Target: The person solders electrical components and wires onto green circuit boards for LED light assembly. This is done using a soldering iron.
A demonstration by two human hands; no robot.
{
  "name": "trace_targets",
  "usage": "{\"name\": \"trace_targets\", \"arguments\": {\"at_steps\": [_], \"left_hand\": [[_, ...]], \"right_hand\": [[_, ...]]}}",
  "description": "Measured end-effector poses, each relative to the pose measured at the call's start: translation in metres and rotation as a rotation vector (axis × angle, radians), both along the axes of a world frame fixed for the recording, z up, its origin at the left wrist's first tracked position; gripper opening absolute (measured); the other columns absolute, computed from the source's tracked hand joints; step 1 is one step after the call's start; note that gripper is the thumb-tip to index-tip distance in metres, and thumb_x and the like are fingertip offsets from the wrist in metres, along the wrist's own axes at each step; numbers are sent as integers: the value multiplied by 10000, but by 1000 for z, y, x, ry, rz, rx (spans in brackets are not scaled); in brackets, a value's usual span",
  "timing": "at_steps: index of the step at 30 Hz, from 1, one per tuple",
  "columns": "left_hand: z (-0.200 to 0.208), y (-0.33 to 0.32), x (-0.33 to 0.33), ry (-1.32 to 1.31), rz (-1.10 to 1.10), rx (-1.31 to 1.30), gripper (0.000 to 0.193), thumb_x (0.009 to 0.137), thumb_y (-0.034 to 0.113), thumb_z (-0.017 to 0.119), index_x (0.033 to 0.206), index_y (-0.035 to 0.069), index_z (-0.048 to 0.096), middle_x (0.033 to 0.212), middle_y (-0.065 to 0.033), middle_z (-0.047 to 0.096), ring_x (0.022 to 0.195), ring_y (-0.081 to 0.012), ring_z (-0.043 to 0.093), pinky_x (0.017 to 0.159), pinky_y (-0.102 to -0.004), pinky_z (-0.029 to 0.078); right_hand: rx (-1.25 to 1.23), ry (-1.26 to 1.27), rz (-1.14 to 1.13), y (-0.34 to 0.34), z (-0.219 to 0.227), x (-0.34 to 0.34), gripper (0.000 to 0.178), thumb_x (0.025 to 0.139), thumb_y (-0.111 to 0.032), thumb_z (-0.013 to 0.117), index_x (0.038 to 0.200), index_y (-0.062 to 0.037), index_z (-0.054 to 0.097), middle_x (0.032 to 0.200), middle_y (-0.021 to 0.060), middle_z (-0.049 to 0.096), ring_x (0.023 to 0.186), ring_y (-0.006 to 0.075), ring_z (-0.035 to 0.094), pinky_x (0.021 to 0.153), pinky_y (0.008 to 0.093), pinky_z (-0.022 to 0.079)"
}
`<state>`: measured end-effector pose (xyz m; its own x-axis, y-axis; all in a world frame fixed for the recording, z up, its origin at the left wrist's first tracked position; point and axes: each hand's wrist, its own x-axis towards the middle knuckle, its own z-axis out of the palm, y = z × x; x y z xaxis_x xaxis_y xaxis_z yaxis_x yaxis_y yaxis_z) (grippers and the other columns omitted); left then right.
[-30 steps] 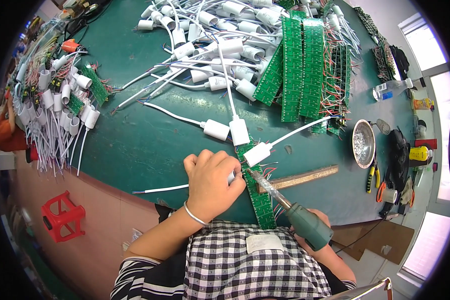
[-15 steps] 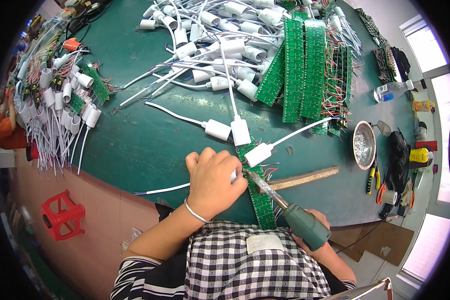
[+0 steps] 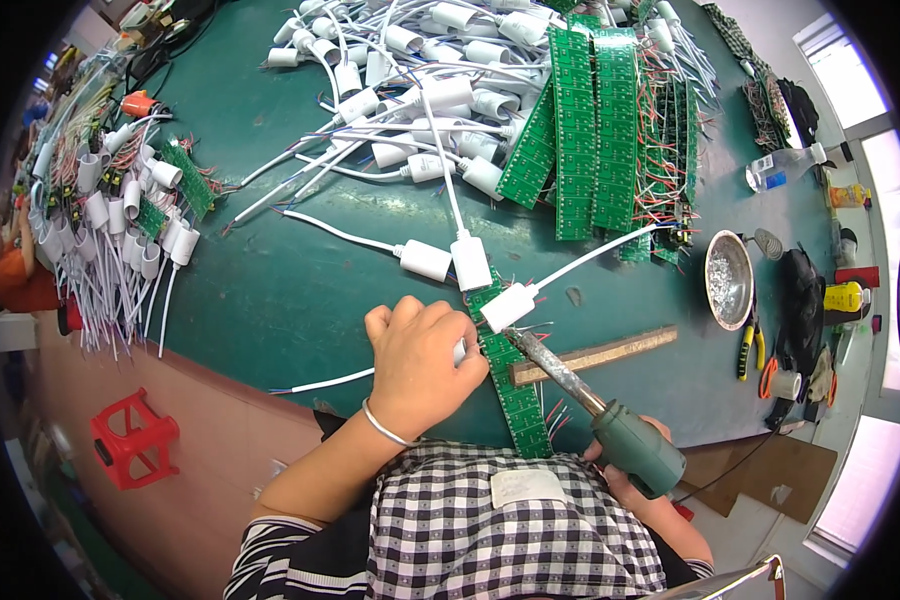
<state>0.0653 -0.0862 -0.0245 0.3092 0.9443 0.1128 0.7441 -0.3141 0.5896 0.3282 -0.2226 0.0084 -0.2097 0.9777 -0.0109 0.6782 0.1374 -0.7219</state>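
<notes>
My left hand [image 3: 422, 358] is closed around a white cylindrical plastic cap, mostly hidden by the fingers; its white cable [image 3: 328, 381] runs out to the left. The fingertips are at the left edge of a long green circuit board strip [image 3: 522, 408]. In my right hand [image 3: 625, 488] is a soldering iron [image 3: 635, 450] with a dark green handle. Its metal shaft slants up to the left, the tip just right of the strip. Two more white caps with cables, one upright [image 3: 470, 262] and one tilted [image 3: 508, 307], lie over the strip's far end.
A wooden bar [image 3: 610, 352] lies beneath the iron's shaft. Stacked green boards [image 3: 574, 140] and a heap of white cabled caps [image 3: 445, 95] fill the back. At right are a metal bowl [image 3: 712, 280], pliers [image 3: 746, 352] and a bottle [image 3: 785, 167]. More caps [image 3: 130, 200] lie left.
The soldering iron has moved right and its tip has drawn away from beside my left fingertips. My left hand keeps its grip; the whole view has shifted slightly.
</notes>
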Motion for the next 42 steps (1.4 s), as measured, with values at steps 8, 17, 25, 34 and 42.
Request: {"name": "trace_targets", "arguments": {"at_steps": [8, 17, 25, 34, 42], "left_hand": [[5, 0, -4, 7, -48, -28, 149, 686, 179, 694, 810, 131, 627, 825, -10, 563, 848, -240, 486, 831, -398, 280], [10, 4, -28, 46, -133, 226, 416, 629, 125, 798, 1009, 162, 632, 1023, -12, 576, 1029, -244, 494, 911, -433, 319], [13, 20, -31, 59, -262, 207, 452, 648, 167, 792, 1067, 170, 623, 1059, -4, 566, 1039, -233, 504, 892, -419, 319], [0, 6, -17, -23, -151, 189, 461, 693, 189, 771, 1111, 130, 585, 1078, -43, 534, 1040, -248, 488, 876, -423, 306], [-5, 1, -13, 12, -84, 143, 387, 679, 185, 764, 1027, 133, 602, 1044, -43, 533, 1027, -257, 464, 873, -405, 272]], "right_hand": [[-120, 371, -219, 6, -1, -10, 296, 892, -305, 579, 984, -31, 641, 745, 40, 682, 721, 211, 672, 795, 375, 495], [-63, 421, -229, -11, -27, 0, 405, 909, -396, 585, 1011, -4, 596, 740, 47, 663, 671, 192, 648, 699, 349, 502], [-92, 469, -339, -18, -27, 3, 540, 933, -462, 542, 1152, 30, 497, 780, 71, 667, 763, 182, 641, 910, 364, 404], [-223, 513, -235, -10, -5, -3, 263, 868, -242, 638, 1019, -28, 622, 788, 44, 673, 839, 212, 651, 854, 375, 452], [100, -79, 18, 1, 0, -4, 231, 873, -161, 582, 1060, -27, 606, 802, 15, 657, 744, 168, 646, 896, 359, 410]]}}
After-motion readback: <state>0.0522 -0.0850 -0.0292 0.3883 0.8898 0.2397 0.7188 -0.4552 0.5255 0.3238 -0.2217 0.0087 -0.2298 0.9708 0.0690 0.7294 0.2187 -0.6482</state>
